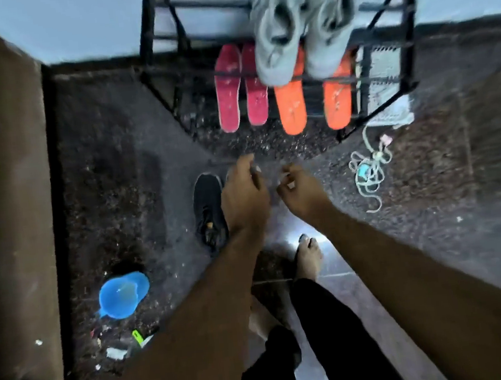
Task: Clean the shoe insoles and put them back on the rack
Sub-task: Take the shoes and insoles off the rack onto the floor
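Note:
Two dark red insoles and two orange insoles lie side by side on the lowest shelf of the black metal rack. A pair of grey sneakers sits on the shelf above, partly covering the orange ones. Both my hands hang in the air in front of the rack, above the floor. My left hand has loosely curled fingers and holds nothing. My right hand is also loosely curled and empty. A black shoe lies on the floor just left of my left hand.
A blue plastic mug with water stands on the dark speckled floor at lower left, small litter beside it. A tangle of pale cord lies at right. A grey mat sits under the rack's right end. A brown wall runs along the left. My bare feet are below.

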Available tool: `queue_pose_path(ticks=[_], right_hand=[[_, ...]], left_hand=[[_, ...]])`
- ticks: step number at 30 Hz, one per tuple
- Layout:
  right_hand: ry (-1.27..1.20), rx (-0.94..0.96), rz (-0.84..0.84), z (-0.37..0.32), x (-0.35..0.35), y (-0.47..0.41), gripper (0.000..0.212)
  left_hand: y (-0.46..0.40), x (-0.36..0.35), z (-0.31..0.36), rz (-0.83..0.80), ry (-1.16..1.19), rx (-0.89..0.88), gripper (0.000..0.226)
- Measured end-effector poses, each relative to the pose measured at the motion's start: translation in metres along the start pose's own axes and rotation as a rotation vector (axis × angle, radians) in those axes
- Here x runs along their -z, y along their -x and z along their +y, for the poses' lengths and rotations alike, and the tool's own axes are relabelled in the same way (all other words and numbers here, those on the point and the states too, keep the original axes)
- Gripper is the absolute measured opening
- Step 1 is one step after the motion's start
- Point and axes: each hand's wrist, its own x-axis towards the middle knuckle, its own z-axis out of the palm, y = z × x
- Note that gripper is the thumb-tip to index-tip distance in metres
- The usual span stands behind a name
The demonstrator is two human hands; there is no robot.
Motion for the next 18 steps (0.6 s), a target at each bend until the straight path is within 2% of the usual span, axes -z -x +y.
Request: queue_pose_path(ticks=[4,6,9,12,15,18], right_hand=[[-0.078,0.107,0.251,-0.030,0.071,0.000,0.029],[-0.044,0.174,0.355,-0.044,0.101,-0.006,0.034],[0.007,0.241,0.415,-0.064,0.143,-0.027,0.038],[0.084,0.316,0.354,-0.075,0.171,-0.056,0.052],[0.232,0.276,0.181,-0.077,0.182,-0.094,0.064],[0.409,0.276,0.056,-0.069,0.176,-0.120,0.070]], left_hand=[[-0.029,0.034,0.078,0.088,-0.015,-0.208,0.035],[-0.045,0.041,0.107,0.051,-0.052,-0.294,0.035],[-0.074,0.032,0.133,-0.083,-0.059,-0.383,0.039],[-0.104,0.018,0.147,-0.136,-0.034,-0.358,0.051],[-0.130,0.009,0.152,-0.190,-0.128,-0.300,0.071],[-0.143,0.001,0.144,-0.249,-0.209,-0.215,0.079]])
